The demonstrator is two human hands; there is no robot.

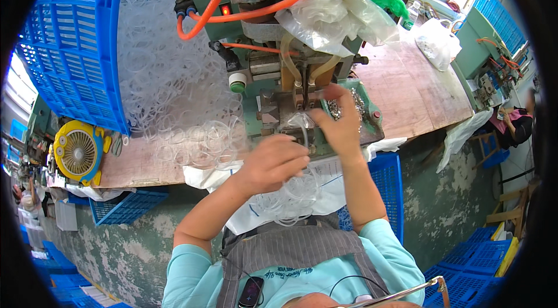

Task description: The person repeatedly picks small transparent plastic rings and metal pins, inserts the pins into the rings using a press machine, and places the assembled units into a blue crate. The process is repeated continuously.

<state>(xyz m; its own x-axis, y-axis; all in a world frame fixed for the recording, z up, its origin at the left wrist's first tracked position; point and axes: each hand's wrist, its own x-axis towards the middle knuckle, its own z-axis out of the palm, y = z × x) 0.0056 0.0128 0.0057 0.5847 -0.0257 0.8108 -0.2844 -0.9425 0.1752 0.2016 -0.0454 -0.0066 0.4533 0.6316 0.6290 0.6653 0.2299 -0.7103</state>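
A person sits close against a wooden workbench [407, 87], facing a small green machine [273, 84] with orange hoses [221, 0] looping over its top. The left hand [273, 162] hovers just near of the machine's front, fingers curled around a bunch of clear plastic rings [290, 191] that trail down toward the lap; holding the bunch there seems to keep a supply within reach of the working point. The right hand [340, 125] reaches farther in, thumb and fingers pinched together at the machine's jaw area, right where a clear ring [299, 125] sits under the two pale tubes [302, 69]. What exactly the fingertips pinch is too small to tell, though it looks like the ring or a small metal piece.

Just right of that hand lies a green tray of small metal parts [351, 104], placed so the right hand need only shift slightly to pick one. On the left, a tipped blue crate [75, 46] spills a big heap of loose rings [168, 81] across the bench toward the machine, which puts them beside the left hand. A white cloth [232, 177] hangs over the near bench edge under the hands, probably to catch finished rings. A crumpled plastic bag [331, 20] rests on the machine, and a yellow fan [78, 151] stands at the far left of the bench.
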